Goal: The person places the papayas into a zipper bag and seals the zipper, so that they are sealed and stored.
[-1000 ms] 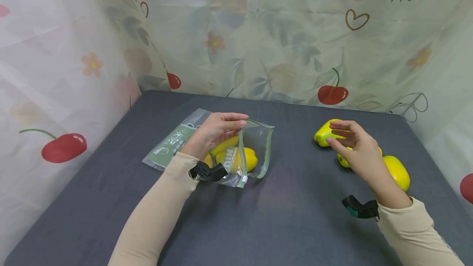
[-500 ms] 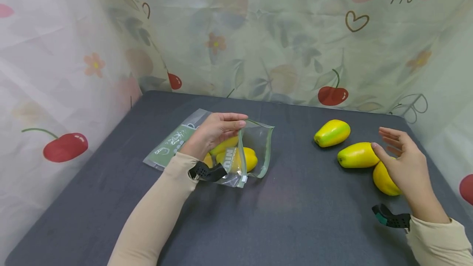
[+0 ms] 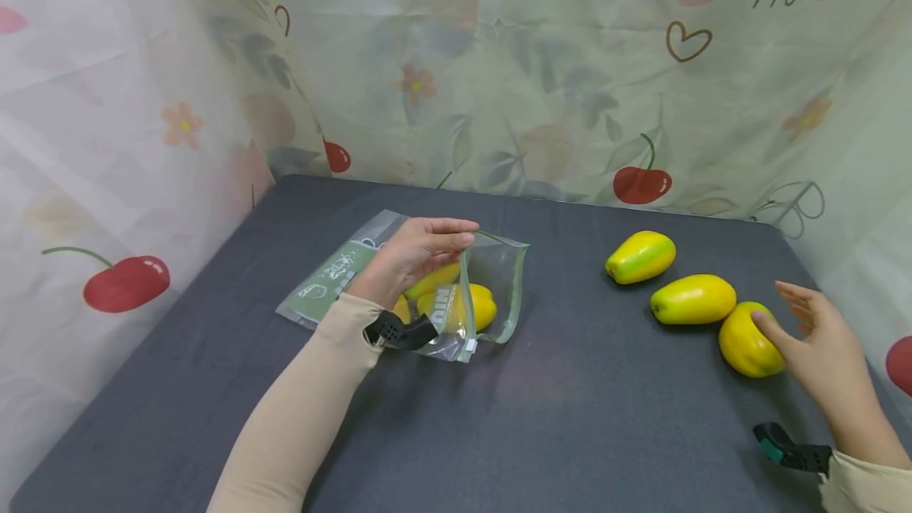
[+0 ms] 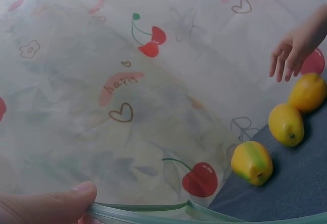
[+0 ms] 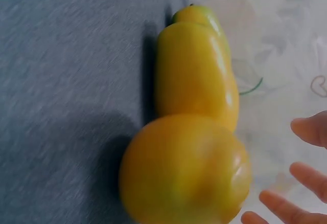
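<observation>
My left hand (image 3: 413,256) pinches the upper edge of a clear zip bag (image 3: 328,283) with a green print, left of the table's middle. The bag's mouth gapes toward the right, and yellow fruits (image 3: 484,307) lie inside, partly hidden by my wrist. In the left wrist view the thumb presses on the pale green zip strip (image 4: 153,216). On the right, my right hand (image 3: 830,351) hovers with spread fingers beside the nearest yellow papaya-like fruit (image 3: 748,343). The right wrist view has this fruit (image 5: 184,168) large, with fingertips (image 5: 306,178) at its right side.
Two more yellow papaya-like fruits lie on the dark grey table (image 3: 556,434): a long one (image 3: 691,299) against the nearest fruit and a green-streaked one (image 3: 640,257) farther back. A patterned curtain (image 3: 499,101) closes off the back and sides.
My right hand has moved right and toward me, from over the farther fruits to the right of the nearest one, uncovering them. The left hand and bag keep their place.
</observation>
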`<state>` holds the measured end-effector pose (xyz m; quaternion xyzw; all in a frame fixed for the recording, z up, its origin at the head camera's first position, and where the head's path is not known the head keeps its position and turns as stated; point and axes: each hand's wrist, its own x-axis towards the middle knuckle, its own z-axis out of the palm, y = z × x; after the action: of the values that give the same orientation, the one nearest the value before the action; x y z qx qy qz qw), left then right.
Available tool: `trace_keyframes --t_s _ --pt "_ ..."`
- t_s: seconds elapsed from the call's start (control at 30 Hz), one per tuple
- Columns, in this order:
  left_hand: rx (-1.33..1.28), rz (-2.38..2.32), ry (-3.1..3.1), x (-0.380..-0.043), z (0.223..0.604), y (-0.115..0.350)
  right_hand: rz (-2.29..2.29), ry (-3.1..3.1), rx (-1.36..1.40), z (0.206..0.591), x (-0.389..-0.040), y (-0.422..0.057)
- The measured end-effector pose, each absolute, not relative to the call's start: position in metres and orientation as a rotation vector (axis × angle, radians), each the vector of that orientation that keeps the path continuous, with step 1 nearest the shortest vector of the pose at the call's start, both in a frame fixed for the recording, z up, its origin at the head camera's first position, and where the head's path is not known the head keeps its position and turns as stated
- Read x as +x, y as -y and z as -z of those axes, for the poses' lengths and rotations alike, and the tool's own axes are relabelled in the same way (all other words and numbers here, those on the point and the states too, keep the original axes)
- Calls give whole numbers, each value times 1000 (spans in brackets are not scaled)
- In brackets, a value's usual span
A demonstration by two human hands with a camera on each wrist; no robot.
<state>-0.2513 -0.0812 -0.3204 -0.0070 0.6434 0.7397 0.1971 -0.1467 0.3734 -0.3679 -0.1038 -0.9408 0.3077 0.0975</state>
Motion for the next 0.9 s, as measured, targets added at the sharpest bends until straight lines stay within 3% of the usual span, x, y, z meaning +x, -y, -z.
trace_keyframes --t_s 0.9 --pt "-16 -2071 -1804 -250 321 82 -718 3037 -231 391 -153 -397"
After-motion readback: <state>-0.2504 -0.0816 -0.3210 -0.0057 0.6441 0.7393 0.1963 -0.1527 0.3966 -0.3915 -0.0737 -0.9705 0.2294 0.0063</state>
